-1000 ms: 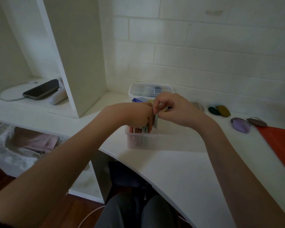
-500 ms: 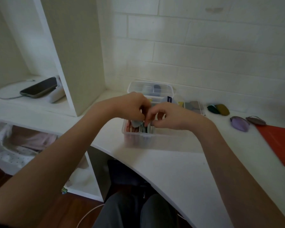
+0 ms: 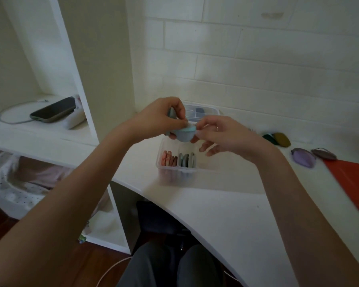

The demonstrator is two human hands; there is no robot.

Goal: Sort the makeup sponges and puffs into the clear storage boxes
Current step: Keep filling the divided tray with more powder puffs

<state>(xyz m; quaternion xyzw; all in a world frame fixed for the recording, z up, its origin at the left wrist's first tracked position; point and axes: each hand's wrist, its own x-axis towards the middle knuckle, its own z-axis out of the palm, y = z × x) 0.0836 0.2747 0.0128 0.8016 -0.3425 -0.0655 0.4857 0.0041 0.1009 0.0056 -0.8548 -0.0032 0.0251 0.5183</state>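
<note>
Above clear box, both hands pinching soft rounded blue puff

A phone on the shelf, red folder right

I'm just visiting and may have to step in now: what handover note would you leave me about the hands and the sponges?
Left hand grips a light blue puff above the clear divided box; right hand pinches the puff's edge.
Done: pink puffs and grey-blue puffs stand in the box's two left compartments.
A second clear box sits behind.
Left: place the held puff, then the green and olive puffs, purple puff and brown puff loose on the desk.
</note>
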